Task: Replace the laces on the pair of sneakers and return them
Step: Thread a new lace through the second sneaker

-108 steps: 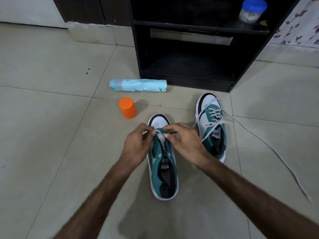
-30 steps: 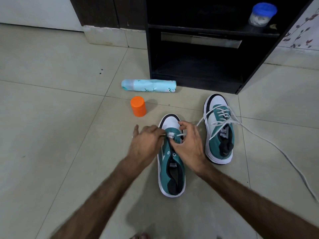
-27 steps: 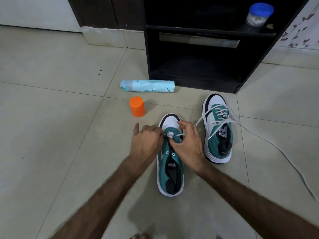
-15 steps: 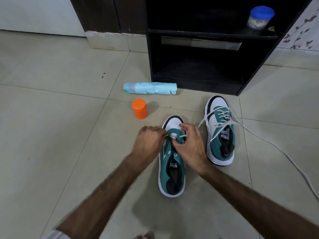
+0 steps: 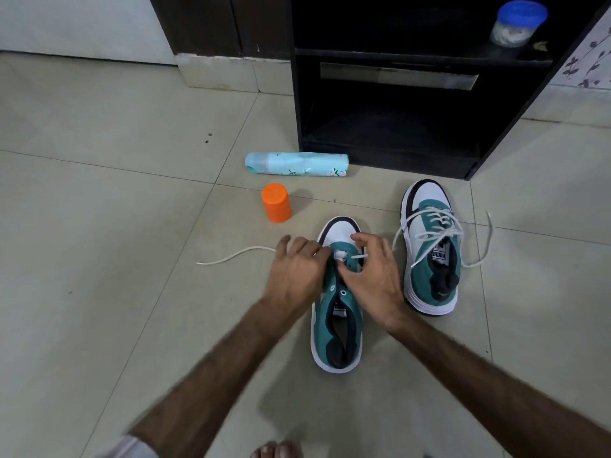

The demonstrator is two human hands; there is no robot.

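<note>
Sneakers: two of them, teal and white with black trim and thick white soles, stand toes-forward on the pale tiled floor [image 5: 99,193]. Going from the left, a thin white lace [image 5: 231,256] trails over the tiles and disappears under the left hand [image 5: 296,276], whose fingers curl down at the toe end of the near sneaker [image 5: 335,319]; it seems to hold the lace there, though the grip itself is hidden. This shoe is unlaced apart from the lowest eyelets, its round metal eyelets bare. The right hand [image 5: 372,276] sits across from it, fingers curled and loosely spread, thumb and fingertip pinching the lace beside the eyelets. To the right, just apart, the second sneaker [image 5: 429,259] is fully laced, loose ends spilling onto the floor either side. Behind the hands stand one smooth orange cap [image 5: 276,203] and, lying on its side, one light blue cylindrical spray can [image 5: 296,164], touching the foot of a black open shelf unit [image 5: 396,160]. On its upper shelf stands one clear jar with a blue lid [image 5: 515,23].
</note>
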